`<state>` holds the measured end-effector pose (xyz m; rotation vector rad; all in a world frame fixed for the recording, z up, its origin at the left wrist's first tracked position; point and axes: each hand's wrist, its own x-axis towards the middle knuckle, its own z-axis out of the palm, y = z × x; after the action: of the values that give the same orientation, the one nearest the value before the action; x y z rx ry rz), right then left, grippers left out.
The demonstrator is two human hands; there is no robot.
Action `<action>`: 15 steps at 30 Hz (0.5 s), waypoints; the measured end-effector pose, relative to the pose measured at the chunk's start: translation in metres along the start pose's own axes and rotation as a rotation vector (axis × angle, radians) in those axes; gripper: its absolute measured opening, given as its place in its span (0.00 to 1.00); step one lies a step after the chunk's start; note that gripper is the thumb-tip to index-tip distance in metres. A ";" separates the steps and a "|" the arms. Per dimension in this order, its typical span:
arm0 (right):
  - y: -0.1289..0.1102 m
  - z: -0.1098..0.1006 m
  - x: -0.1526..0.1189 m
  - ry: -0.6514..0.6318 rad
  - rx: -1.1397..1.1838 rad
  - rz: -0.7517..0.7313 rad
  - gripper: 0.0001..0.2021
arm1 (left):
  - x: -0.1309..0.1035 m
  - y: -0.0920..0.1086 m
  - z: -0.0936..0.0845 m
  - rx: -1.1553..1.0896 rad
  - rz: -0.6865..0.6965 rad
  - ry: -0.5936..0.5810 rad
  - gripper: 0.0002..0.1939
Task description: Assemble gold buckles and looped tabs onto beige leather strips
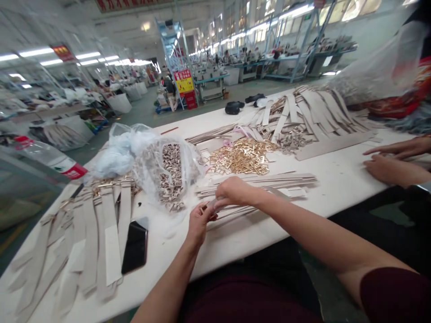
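Observation:
My left hand and my right hand meet over the near edge of a white table, both pinched on the end of a beige strap that lies across a small pile of the same straps. A small metal piece seems to sit between my fingers; it is too small to tell. Just behind my hands lies a heap of gold buckles. To the left stands an open clear bag of small beige loops.
Finished straps with buckles lie fanned at the left beside a black phone. More straps are piled at the far right. Another person's hands rest on the table's right edge. A plastic bottle lies far left.

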<state>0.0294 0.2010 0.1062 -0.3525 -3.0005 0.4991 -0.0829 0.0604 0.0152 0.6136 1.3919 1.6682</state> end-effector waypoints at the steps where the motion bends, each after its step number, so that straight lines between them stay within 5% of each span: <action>1: 0.002 0.014 0.012 -0.008 -0.067 -0.011 0.19 | 0.007 -0.008 -0.010 0.036 0.000 0.043 0.22; 6: 0.008 0.067 0.047 0.024 -0.083 -0.050 0.24 | 0.021 -0.037 -0.042 0.087 0.000 0.150 0.23; 15: -0.028 0.075 0.141 0.049 -0.039 0.069 0.15 | 0.020 -0.042 -0.040 0.115 0.037 0.163 0.16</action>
<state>-0.1220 0.1853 0.0503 -0.4655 -2.9630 0.4310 -0.1131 0.0564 -0.0384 0.5822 1.6111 1.7071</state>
